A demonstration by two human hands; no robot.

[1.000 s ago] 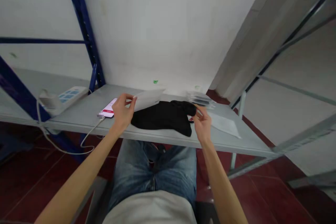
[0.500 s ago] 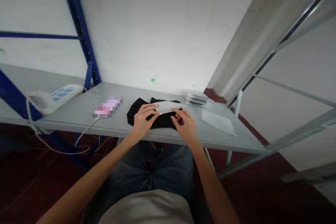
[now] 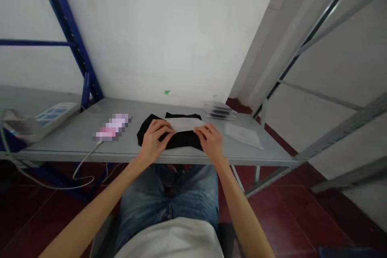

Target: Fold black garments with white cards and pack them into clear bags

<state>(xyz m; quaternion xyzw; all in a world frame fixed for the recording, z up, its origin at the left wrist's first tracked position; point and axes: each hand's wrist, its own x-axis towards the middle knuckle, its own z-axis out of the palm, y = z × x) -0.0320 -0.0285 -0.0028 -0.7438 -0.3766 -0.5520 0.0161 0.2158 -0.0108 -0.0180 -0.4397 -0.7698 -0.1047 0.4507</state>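
Note:
My left hand (image 3: 155, 139) pinches the near left edge of a thin white sheet (image 3: 185, 124) between thumb and fingers. At the sheet's near right corner, my right hand (image 3: 211, 140) has its fingertips closed on the same edge. Whether the sheet is paper or a plastic bag I cannot tell. Beneath it, a folded black cloth (image 3: 184, 141) lies on the grey table (image 3: 181, 154), showing in front, behind and to the left of the sheet.
Right of the cloth stands a stack of flat packets (image 3: 220, 111), with a flat white sheet or bag (image 3: 243, 135) nearer me. At left lie a blurred-out phone (image 3: 113, 127) with a white cable (image 3: 86, 159) and a white power strip (image 3: 57, 113). A blue rack post (image 3: 72, 32) rises there.
The white sheet, curved and loose before, now lies flatter with its near edge drawn straight. My right fingers have closed on its corner. The whole view has shifted slightly.

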